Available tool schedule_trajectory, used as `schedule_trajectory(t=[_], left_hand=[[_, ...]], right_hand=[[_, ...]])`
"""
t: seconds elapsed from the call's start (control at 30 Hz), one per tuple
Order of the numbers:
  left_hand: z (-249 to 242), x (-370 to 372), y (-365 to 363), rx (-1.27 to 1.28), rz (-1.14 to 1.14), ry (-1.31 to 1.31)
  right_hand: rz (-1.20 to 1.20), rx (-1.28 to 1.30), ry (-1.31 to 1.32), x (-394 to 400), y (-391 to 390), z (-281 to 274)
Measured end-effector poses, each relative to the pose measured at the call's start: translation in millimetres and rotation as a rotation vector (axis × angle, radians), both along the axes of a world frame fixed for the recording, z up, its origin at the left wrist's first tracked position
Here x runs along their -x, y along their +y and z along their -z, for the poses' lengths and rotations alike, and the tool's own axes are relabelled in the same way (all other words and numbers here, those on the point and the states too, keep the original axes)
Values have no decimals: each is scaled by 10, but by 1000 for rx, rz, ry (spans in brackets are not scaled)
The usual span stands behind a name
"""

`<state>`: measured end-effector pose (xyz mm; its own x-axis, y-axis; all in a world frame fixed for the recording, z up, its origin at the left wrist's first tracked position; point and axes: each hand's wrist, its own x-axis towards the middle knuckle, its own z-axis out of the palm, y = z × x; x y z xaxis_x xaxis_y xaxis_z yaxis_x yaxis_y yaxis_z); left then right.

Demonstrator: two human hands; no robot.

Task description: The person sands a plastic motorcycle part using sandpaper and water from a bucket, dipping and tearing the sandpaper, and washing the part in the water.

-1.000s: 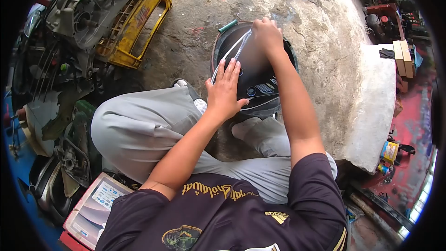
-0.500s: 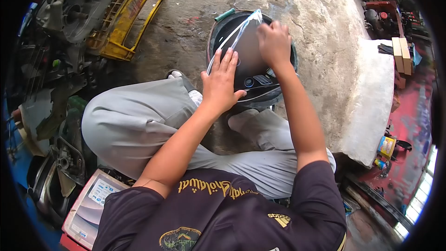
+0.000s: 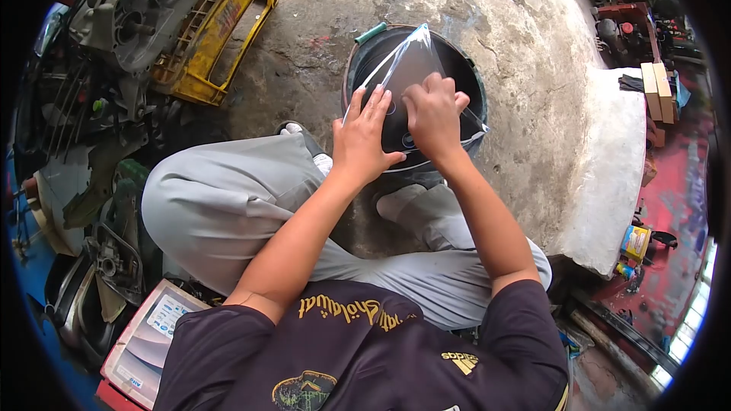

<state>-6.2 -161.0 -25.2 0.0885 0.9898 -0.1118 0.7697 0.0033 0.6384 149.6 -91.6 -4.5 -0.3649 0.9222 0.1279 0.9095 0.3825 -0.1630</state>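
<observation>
A smooth dark panel with clear, shiny edges, roughly triangular and perhaps a see-through cover (image 3: 407, 68), lies across a round black bucket (image 3: 461, 62). Flat on its left edge rests my left hand (image 3: 361, 137), fingers stretched out and thumb spread toward the near edge. My right hand (image 3: 438, 118) is closed, knuckles up, over the panel's right half. Whatever its fingers may hold is hidden beneath them. A green grip (image 3: 371, 33) sits on the bucket's wire handle at the far left rim.
A yellow crate (image 3: 221, 38) and grey metal engine casings (image 3: 126, 27) stand at the left. A white ledge (image 3: 605, 175) runs along the right, with small boxes (image 3: 657, 91) on it. A printed carton (image 3: 148, 335) is by my left elbow.
My right hand has moved toward me and slightly left across the panel, uncovering its right corner. My left hand stays in place on the left edge.
</observation>
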Motion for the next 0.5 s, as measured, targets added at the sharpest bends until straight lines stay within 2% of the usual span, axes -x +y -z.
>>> schedule_trajectory(t=[0.13,0.2,0.33,0.4,0.47,0.5], left_hand=[[-7,118,19,72,100,-21],[24,163,19,91,141,-53],[58,156,36,114,144,-48],[40,162,41,142,147,-67],[24,153,45,135,137,-67],[22,149,38,128,132,-70]], right_hand=[[123,-101,-93,-65,723,156],[227,-115,-24,-29,977,217],[86,-42,-192,265,788,308],[-54,88,-90,368,571,144],[-10,45,-187,311,709,97],[38,-8,-133,219,848,155]])
